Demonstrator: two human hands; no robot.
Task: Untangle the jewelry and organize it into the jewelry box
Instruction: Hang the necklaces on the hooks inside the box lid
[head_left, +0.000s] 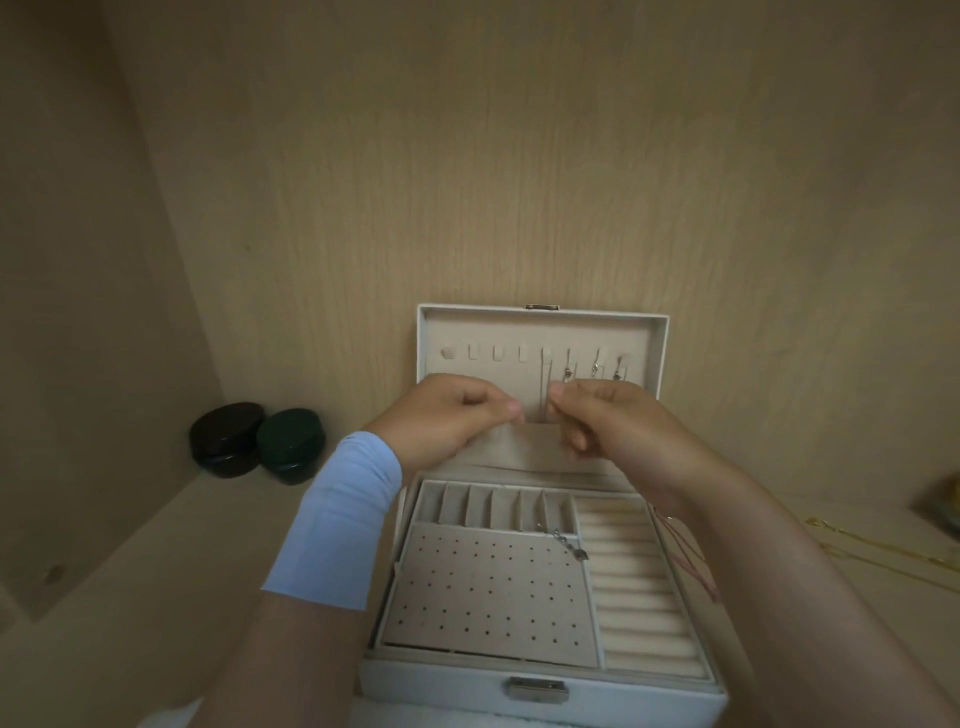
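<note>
A white jewelry box (540, 699) stands open before me, its lid (535, 325) upright against the wooden back wall. A row of hooks runs across the lid; three on the right carry necklaces with silver clasps (594, 370). A thin chain (544, 387) hangs from the hook at the middle. My left hand (447, 418) and my right hand (608, 421) are raised in front of the lid, both pinched at the fingertips on either side of that chain. A short silver chain (569, 545) lies across the earring panel (488, 592) in the tray.
Two dark round jars (257, 439) sit at the back left of the shelf. A gold chain (878, 545) lies on the shelf to the right of the box. A pink cord (693, 561) hangs at my right wrist. Ring rolls (636, 587) fill the tray's right side.
</note>
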